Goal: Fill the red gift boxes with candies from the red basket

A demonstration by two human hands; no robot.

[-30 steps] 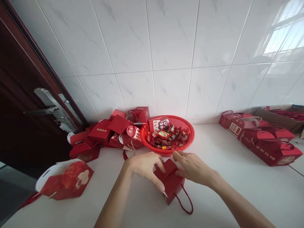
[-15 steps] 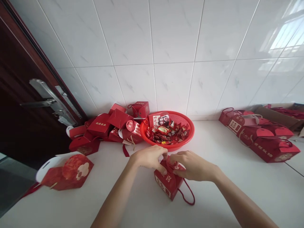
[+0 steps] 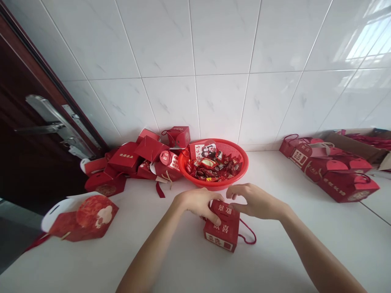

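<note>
**Red box (image 3: 226, 232) under left hand (image 3: 200, 202)**

The left hand clasps it, thumb on top, some fingers hidden; the right hand (image 3: 252, 199), half-open, hovers at its edge, contact unclear. Beyond both: red basket (image 3: 214, 184); leftward, box pile (image 3: 125, 156).

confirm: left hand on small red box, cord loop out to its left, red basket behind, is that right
The side is wrong: the head view shows the cord loop to the right of the small red box. The left hand is on the box, with the red basket behind.
</note>
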